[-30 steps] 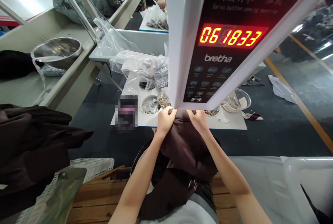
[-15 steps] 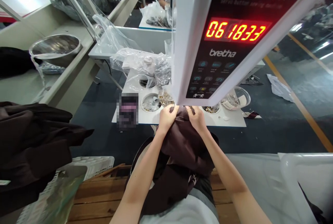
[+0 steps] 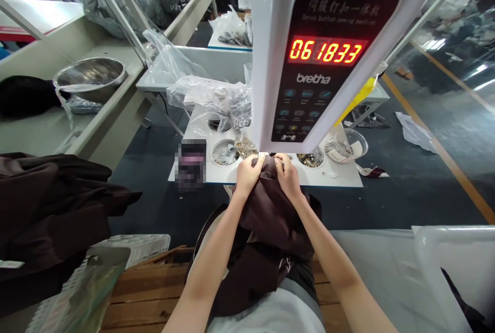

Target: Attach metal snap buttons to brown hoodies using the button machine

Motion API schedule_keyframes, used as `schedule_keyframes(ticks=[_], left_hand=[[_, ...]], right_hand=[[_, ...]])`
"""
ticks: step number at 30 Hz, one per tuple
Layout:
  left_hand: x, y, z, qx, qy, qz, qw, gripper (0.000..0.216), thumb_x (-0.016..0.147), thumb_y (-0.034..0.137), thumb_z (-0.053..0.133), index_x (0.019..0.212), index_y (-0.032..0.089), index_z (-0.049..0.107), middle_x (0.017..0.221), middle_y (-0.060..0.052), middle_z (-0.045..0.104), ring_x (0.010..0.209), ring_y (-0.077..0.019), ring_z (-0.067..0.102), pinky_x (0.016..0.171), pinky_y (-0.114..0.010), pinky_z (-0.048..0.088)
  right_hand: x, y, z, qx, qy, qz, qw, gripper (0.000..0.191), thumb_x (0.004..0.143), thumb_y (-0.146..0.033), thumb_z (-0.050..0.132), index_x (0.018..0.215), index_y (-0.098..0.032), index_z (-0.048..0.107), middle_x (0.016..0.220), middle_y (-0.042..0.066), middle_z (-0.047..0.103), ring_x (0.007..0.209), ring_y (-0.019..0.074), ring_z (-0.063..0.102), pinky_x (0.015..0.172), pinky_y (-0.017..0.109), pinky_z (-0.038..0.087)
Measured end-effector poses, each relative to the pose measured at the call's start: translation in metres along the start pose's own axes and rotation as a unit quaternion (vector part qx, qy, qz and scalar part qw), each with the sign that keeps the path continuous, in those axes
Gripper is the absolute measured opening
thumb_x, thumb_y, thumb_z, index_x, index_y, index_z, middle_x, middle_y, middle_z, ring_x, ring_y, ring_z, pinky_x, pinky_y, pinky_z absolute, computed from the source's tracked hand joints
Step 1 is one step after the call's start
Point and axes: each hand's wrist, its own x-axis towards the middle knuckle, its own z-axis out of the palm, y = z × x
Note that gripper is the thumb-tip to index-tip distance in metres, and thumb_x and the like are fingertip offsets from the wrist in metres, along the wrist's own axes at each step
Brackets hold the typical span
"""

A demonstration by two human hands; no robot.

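A dark brown garment hangs from the table's front edge down over my lap. Its upper edge is pinched by my left hand on one side and by my right hand on the other, both closed on the cloth. My fingertips sit right under the lower end of the white button sewing machine, whose red display reads 061833. The machine's head hides the spot where the cloth meets it. Round cups of metal fasteners lie on both sides, such as the right-hand cup.
Clear plastic bags lie on the white table. A clear round tub stands at its right end. More dark garments are heaped at left above a white basket. A steel bowl rests on the left bench.
My head view has shifted, so the machine appears further left and a yellow item shows behind it. My right hand has moved slightly left and its fingers are curled closer. Both hands still grip the garment.
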Motion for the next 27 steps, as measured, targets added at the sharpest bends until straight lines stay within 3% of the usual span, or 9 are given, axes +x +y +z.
schedule_keyframes(ticks=[9, 21, 27], left_hand=[[-0.002, -0.004, 0.003, 0.012, 0.011, 0.017, 1.0, 0.038, 0.084, 0.046, 0.042, 0.058, 0.018, 0.043, 0.056, 0.004, 0.04, 0.057, -0.0093, 0.038, 0.059, -0.02, 0.032], [-0.003, -0.003, 0.006, 0.022, 0.031, 0.016, 0.999, 0.036, 0.083, 0.044, 0.043, 0.059, 0.018, 0.047, 0.056, 0.003, 0.043, 0.057, -0.0103, 0.039, 0.059, -0.021, 0.032], [-0.006, -0.002, 0.006, 0.029, 0.03, 0.008, 0.999, 0.039, 0.083, 0.048, 0.041, 0.057, 0.018, 0.042, 0.054, 0.005, 0.038, 0.055, -0.01, 0.037, 0.057, -0.021, 0.03]], right_hand=[[-0.001, 0.002, 0.001, 0.033, -0.003, 0.009, 0.999, 0.026, 0.091, -0.035, 0.034, 0.101, -0.022, 0.054, 0.102, 0.004, 0.065, 0.094, 0.0182, 0.06, 0.086, 0.03, 0.043], [0.0, 0.005, 0.002, 0.04, 0.001, 0.001, 0.999, 0.029, 0.09, -0.036, 0.034, 0.103, -0.02, 0.054, 0.104, 0.007, 0.064, 0.094, 0.019, 0.06, 0.085, 0.032, 0.044], [0.001, 0.01, 0.005, 0.046, 0.004, 0.002, 0.999, 0.027, 0.089, -0.034, 0.034, 0.104, -0.021, 0.053, 0.105, 0.006, 0.064, 0.093, 0.0184, 0.061, 0.084, 0.032, 0.045]])
